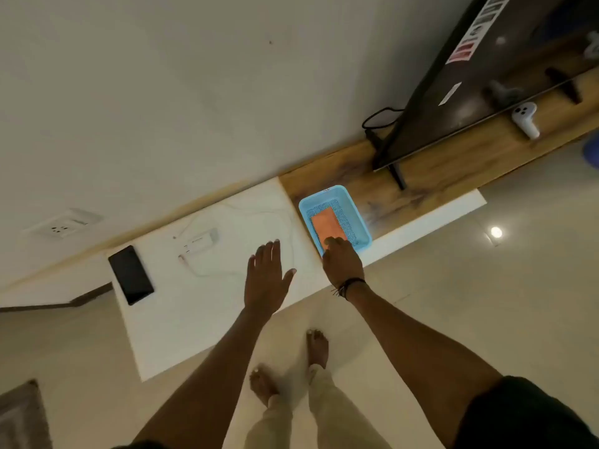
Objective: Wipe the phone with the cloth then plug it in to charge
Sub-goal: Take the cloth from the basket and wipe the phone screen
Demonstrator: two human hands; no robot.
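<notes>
A black phone point(130, 275) lies face up on the white counter point(181, 319), at the left. A folded orange cloth point(325, 225) lies inside a light blue basket point(356, 212). My right hand point(342, 259) reaches into the basket's near end, fingertips touching the cloth's near edge; whether it grips the cloth cannot be seen. My left hand point(266, 273) hovers flat over the counter, fingers spread, holding nothing. A white charger point(200, 243) with a thin white cable point(207, 273) lies between the phone and my left hand.
A white wall socket point(61, 225) sits on the wall above the phone. A dark TV point(453, 82) stands on the wooden shelf point(437, 176) at the right, with a white game controller point(525, 119) beside it. My bare feet stand on the tiled floor below.
</notes>
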